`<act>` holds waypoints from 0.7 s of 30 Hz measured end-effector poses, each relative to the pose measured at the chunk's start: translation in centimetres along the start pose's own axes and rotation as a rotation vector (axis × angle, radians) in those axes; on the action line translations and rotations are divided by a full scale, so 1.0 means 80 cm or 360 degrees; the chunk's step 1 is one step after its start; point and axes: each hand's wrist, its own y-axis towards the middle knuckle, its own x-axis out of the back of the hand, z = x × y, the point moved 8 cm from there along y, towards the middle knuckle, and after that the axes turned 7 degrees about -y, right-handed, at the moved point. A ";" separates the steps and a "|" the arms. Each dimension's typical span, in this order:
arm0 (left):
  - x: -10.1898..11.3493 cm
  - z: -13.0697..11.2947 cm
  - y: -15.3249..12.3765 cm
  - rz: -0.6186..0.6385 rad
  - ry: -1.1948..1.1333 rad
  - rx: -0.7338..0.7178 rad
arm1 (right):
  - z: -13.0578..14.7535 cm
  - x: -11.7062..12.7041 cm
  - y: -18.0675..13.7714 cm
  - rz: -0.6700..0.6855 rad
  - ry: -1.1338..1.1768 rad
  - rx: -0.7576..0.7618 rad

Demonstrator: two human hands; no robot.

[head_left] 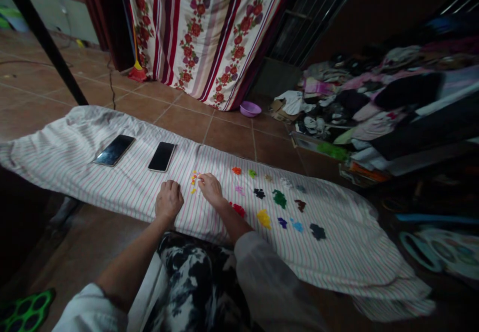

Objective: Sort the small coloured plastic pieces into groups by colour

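My left hand (168, 199) rests as a loose fist on the striped cloth (75, 167), knuckles up, nothing visible in it. My right hand (210, 188) lies just right of it, fingertips pinched at a small cluster of yellow and orange beads (193, 180). To the right of that hand the cloth carries several small sorted piles of beads: orange (236, 170), light green (252, 173), dark green (279, 198), red (238, 209), yellow (264, 218), blue (297, 226) and dark ones (318, 231). What the pinched fingers hold is too small to make out.
Two phones lie face up on the cloth at the left, one larger (114, 150), one smaller (161, 156). A flowered curtain (209, 27) hangs behind, with a purple bowl (250, 108) on the tiled floor. Heaped clothes (374, 97) fill the right. A black pole (45, 37) slants at left.
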 end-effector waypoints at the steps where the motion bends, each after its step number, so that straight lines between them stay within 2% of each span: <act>1: 0.000 0.000 0.000 -0.0005 0.0002 -0.0004 | -0.001 0.003 -0.001 -0.0024 0.0031 0.0012; 7: 0.001 0.002 -0.001 -0.0028 -0.0028 -0.0009 | -0.020 0.030 -0.011 -0.0137 0.0188 0.0004; 12: 0.003 -0.001 -0.001 -0.0045 -0.0021 -0.0023 | -0.056 0.060 -0.030 -0.0217 0.0209 -0.0065; 16: 0.007 -0.003 -0.001 -0.0061 -0.0010 -0.0027 | -0.100 0.086 -0.050 -0.0319 0.0266 -0.0153; 21: 0.009 -0.004 -0.002 -0.0070 -0.0004 -0.0046 | -0.179 0.124 -0.079 -0.0528 0.0305 -0.0374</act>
